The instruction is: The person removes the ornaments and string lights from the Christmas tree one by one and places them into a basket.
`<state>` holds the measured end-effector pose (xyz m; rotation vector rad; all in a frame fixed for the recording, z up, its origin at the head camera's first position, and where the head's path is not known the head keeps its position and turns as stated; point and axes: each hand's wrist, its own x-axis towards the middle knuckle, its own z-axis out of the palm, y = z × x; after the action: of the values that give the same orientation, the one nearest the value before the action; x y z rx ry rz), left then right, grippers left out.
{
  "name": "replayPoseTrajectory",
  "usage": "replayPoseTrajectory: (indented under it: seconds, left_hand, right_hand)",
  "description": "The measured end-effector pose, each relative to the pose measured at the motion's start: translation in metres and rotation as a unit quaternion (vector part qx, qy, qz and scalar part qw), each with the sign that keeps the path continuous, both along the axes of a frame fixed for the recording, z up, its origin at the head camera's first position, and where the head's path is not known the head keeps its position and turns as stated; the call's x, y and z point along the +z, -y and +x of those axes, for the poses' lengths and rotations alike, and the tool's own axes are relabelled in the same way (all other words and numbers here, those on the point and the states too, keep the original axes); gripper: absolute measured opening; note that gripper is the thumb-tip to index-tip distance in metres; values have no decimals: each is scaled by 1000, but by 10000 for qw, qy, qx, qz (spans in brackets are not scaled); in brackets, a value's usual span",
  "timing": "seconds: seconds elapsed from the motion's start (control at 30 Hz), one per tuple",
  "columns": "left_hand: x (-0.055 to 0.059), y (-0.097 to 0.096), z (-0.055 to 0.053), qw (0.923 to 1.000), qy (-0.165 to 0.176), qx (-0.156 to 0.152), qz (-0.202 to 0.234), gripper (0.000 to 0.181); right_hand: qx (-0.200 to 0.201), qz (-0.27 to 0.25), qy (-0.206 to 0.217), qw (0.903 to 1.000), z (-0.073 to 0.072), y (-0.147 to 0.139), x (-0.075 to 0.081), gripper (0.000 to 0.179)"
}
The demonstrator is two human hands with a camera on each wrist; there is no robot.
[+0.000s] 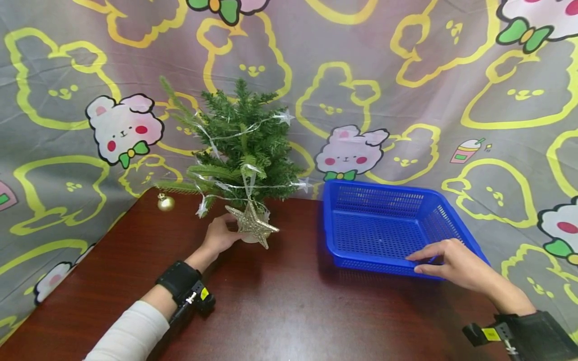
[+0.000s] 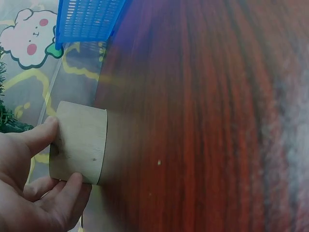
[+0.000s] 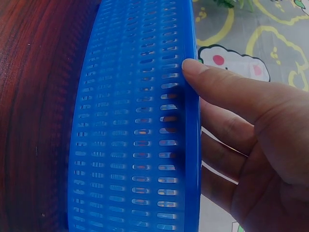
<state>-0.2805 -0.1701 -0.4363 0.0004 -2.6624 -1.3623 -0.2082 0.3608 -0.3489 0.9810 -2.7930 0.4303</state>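
Note:
A small artificial Christmas tree stands at the back of the table, wrapped in a clear garland with star shapes. My left hand holds its pale, wood-look base, thumb on one side and fingers on the other. Hanging low in front of the base, a gold glitter star covers part of it in the head view. On the right, my right hand pinches the near rim of a blue plastic basket. Its thumb lies on the rim, with the fingers inside the wall.
A gold ball ornament hangs from a branch left of the tree. The dark wooden table meets a cartoon-printed cloth behind it. Black camera straps are around both wrists.

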Motion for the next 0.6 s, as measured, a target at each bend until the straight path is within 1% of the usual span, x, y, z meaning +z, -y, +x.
replayPoseTrajectory:
  seconds: [0.1,0.27,0.6]
  left_hand:
    - [2,-4,2,9999,63,-77,28,53]
    - [1,-10,4,9999,-55,-110,79,52]
    - [1,-22,5,9998,-160,-103,77,53]
  right_hand:
    - [27,-4,-17,10000,0,0,0,18]
    - [46,9,-47,10000,-1,0,0,18]
    - [54,13,-58,10000,-1,0,0,18]
